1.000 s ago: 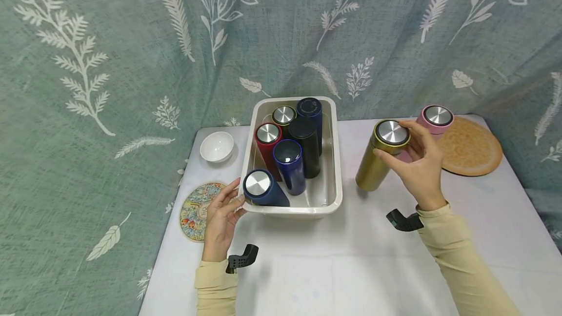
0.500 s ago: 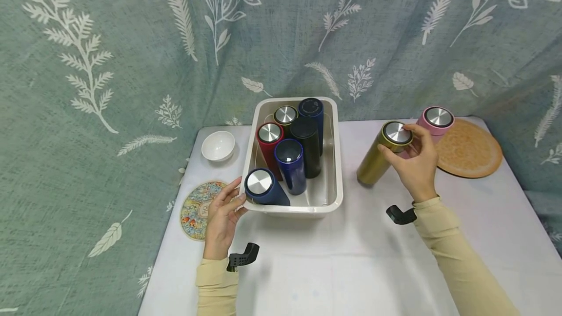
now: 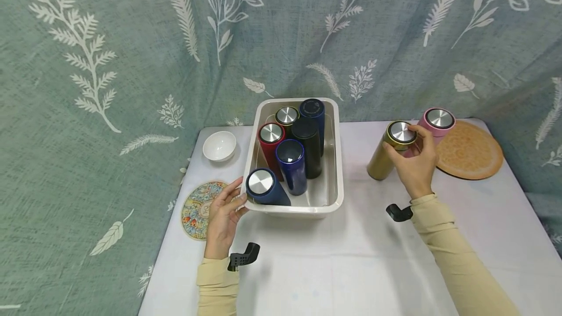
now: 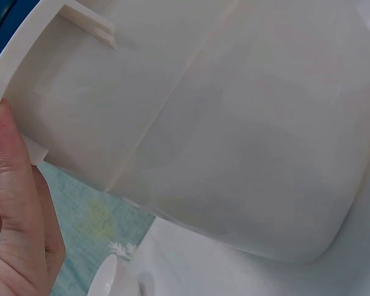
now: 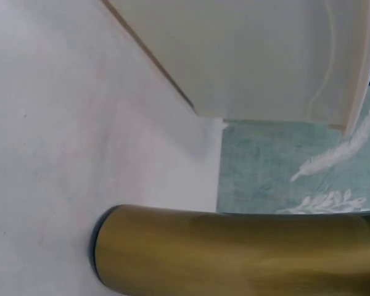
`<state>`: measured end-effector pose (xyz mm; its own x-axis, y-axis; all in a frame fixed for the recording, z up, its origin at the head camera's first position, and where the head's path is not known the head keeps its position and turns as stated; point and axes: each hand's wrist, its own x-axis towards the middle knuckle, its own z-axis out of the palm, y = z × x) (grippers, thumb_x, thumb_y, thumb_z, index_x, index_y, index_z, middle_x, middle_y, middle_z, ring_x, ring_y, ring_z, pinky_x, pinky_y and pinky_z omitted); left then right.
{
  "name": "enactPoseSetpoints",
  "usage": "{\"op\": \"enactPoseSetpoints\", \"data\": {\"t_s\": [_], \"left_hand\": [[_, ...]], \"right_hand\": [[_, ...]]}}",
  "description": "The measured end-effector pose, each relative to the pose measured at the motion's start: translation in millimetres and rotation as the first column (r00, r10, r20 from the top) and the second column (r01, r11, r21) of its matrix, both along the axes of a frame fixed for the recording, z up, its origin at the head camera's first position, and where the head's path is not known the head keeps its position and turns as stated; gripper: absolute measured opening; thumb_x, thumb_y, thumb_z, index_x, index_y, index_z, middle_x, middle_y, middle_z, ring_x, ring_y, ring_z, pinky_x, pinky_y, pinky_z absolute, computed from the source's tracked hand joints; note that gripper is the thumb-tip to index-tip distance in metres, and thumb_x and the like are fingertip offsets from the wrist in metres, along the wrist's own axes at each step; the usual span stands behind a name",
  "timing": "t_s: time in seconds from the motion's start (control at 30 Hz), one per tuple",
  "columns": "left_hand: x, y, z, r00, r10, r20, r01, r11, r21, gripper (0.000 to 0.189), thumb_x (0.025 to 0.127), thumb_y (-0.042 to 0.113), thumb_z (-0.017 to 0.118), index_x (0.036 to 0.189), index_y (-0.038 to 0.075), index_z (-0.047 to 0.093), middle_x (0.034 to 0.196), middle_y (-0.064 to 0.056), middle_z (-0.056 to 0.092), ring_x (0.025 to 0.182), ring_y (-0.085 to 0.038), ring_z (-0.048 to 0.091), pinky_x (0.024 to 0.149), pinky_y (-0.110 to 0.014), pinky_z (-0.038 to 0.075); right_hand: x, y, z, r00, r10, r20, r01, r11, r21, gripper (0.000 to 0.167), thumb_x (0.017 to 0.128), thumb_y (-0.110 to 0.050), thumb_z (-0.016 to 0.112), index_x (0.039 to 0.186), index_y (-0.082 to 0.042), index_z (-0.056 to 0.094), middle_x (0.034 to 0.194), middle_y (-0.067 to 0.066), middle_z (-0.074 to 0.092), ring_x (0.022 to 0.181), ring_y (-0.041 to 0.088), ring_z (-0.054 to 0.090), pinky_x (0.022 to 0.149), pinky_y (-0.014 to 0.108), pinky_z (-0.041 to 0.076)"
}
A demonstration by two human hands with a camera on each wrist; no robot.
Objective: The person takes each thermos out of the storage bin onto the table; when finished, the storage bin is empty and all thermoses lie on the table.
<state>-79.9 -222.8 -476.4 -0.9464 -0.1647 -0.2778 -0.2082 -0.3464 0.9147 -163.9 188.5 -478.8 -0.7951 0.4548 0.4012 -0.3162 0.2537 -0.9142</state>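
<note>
My right hand (image 3: 417, 167) pinches a gold thermos bottle (image 3: 380, 161) around its silver-topped lid, thumb on the near side and fingers behind. In the right wrist view the gold bottle (image 5: 234, 253) shows its body and dark base rim. A pink thermos (image 3: 440, 120) stands just behind that hand and is partly hidden by it. At the front left corner of the off-white tub (image 3: 340, 165), my left hand (image 3: 224, 216) holds the rim. The left wrist view shows a fingertip at the rim, beside the tub's outer wall (image 4: 234, 135).
Inside the tub stand several thermoses, among them red (image 3: 269, 152), black (image 3: 312, 157) and glossy blue (image 3: 293, 174) ones; a navy one (image 3: 273, 195) leans at the front left. Left lie a white bowl (image 3: 219, 146) and a patterned round mat (image 3: 195, 213); right, an orange round mat (image 3: 471, 152).
The gold thermos has shifted a little right and toward the back, its base swinging more under its lid. My right hand moved with it. My left hand stays at the tub's corner.
</note>
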Motion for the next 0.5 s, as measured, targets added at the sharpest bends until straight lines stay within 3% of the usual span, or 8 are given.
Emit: {"op": "enactPoseSetpoints", "data": {"t_s": [0.5], "left_hand": [[-0.9,-0.3,-0.3,1.0,-0.007,0.006,0.007,1.0,0.006,0.055,0.092,-0.007,0.06,0.145,0.0,0.049,0.101,0.004,0.065,0.081,-0.007,0.066,0.071,-0.022,0.058]], "right_hand": [[-10.7,1.8,-6.4,0.999,-0.033,-0.014,0.033,0.999,0.01,0.058,0.075,-0.001,0.083,0.127,-0.007,0.057,0.125,-0.004,0.057,0.116,0.01,0.059,0.099,0.015,0.051]]}}
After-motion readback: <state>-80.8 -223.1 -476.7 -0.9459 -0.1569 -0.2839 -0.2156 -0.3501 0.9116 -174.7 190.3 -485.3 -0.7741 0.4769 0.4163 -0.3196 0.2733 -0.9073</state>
